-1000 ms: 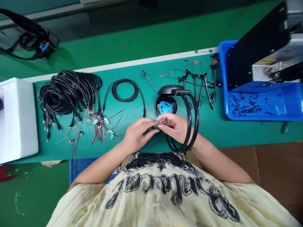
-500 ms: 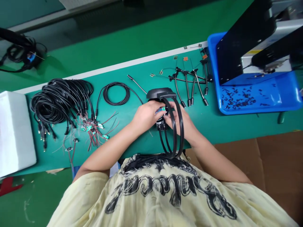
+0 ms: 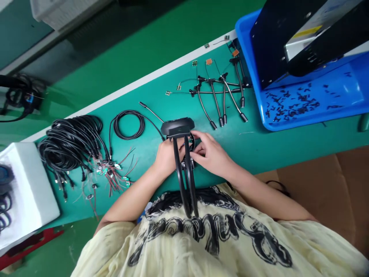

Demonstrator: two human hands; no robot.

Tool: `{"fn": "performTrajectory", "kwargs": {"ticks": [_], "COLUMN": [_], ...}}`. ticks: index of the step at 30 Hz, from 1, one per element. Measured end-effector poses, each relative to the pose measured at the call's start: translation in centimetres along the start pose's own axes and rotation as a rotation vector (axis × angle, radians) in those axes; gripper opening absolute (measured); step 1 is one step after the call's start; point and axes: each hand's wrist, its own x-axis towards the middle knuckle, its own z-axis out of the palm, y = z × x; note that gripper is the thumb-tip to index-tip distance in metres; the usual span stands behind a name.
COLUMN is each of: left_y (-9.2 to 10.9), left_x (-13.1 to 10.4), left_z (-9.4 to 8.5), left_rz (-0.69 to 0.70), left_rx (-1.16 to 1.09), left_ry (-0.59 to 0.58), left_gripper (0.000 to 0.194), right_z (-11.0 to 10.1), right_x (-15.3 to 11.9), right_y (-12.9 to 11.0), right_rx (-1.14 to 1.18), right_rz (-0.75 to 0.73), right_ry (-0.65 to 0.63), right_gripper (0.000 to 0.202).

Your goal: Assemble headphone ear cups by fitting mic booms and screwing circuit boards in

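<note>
In front of me is a round black housing (image 3: 192,141), with a bit of green circuit board inside it. A black curved cap (image 3: 178,126) on two thick gooseneck tubes (image 3: 181,181) hangs over it and hides part of the work. My left hand (image 3: 167,157) grips the housing from the left, its fingertips partly behind the tubes. On the other side, my right hand (image 3: 211,156) has thumb and curled fingers at the housing's right edge. A thin black gooseneck rod (image 3: 151,111) sticks out beyond the left hand.
Left lie a coiled cable (image 3: 128,124), a heap of black cables (image 3: 70,142), wired small boards (image 3: 111,169) and a white foam box (image 3: 43,184). Right are several short goosenecks (image 3: 203,107) and a blue tray (image 3: 268,125) with small black pieces under a black machine (image 3: 276,42).
My view has shifted and tilted. The cap and gooseneck tubes have swung left over the left hand. The right hand's fingers have spread somewhat at the housing's edge.
</note>
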Motion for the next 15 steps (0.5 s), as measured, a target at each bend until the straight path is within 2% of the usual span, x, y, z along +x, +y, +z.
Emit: {"fn": "performTrajectory", "kwargs": {"ticks": [3,6,15], "left_y": [0.7,1.1,0.5], "left_x": [0.0,0.2,0.0], "left_z": [-0.6,-0.8,0.5], "left_rz": [-0.051,-0.102,-0.079], "left_rx": [0.027,0.074,0.027], "left_ry": [0.042,0.023,0.005], "left_gripper": [0.025,0.024,0.025], "right_z": [-0.1,-0.2,0.1], "right_x": [0.1,0.1,0.1], "right_y": [0.0,0.1,0.3], "right_rx": [0.006,0.005,0.019], "right_rz": [0.001,-0.003,-0.027], "right_ry": [-0.01,-0.011,0.004], "right_gripper": [0.058,0.059,0.059]}}
